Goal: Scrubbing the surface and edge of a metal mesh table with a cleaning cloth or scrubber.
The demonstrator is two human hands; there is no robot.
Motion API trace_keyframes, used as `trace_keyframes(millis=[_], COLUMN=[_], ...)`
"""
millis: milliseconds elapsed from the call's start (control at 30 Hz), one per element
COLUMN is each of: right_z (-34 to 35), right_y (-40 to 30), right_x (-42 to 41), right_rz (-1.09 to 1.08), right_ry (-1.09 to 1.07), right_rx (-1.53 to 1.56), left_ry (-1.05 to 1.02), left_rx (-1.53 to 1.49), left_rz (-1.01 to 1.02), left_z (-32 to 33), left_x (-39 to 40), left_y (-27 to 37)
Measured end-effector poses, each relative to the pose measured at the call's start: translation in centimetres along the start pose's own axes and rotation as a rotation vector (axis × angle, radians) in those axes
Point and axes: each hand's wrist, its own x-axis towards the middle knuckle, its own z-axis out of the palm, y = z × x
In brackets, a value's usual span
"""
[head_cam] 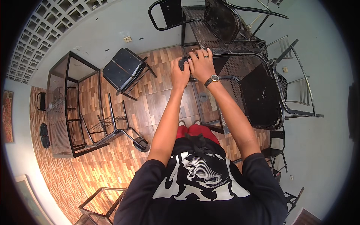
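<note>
Both of my hands are close together above the left edge of a black perforated metal table (197,17). My left hand (180,73) is closed on a small black object (183,63), whose kind I cannot tell. My right hand (201,64), with a ring and a wristwatch (211,80), touches or lies right beside that object, its fingers bent over the end of a black chair frame. That metal chair (260,95) lies tipped on the table, its worn black panel facing up. Another black metal chair (222,21) lies farther back on the table.
A black folding-type chair (123,69) stands left on the wood-patterned floor. Beyond it, a metal-framed table (59,112) lies on its side near a tipped chair frame (115,130). More chairs (277,143) stand along the right wall. A low metal frame (102,201) is at lower left.
</note>
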Motion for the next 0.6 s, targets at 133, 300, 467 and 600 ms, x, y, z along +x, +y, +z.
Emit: trace_keyframes(millis=[133, 300, 467, 600], right_z=[0.5, 0.8, 0.9, 0.7], right_y=[-0.2, -0.5, -0.1, 0.8], right_x=[-0.3, -0.2, -0.5, -0.5], right_rz=[0.015, -0.028, -0.008, -0.004], right_ry=[0.046, 0.060, 0.025, 0.013], right_rx=[0.002, -0.032, -0.011, 0.057], left_ry=[0.010, -0.009, -0.045, -0.106], left_rx=[-0.137, -0.237, -0.043, 0.004], left_rz=[-0.001, -0.151, -0.030, 0.059], left_z=[0.6, 0.7, 0.2, -0.2], left_x=[0.0, -0.2, -0.3, 0.8], left_y=[-1.8, -4.3, -2.8, -0.4])
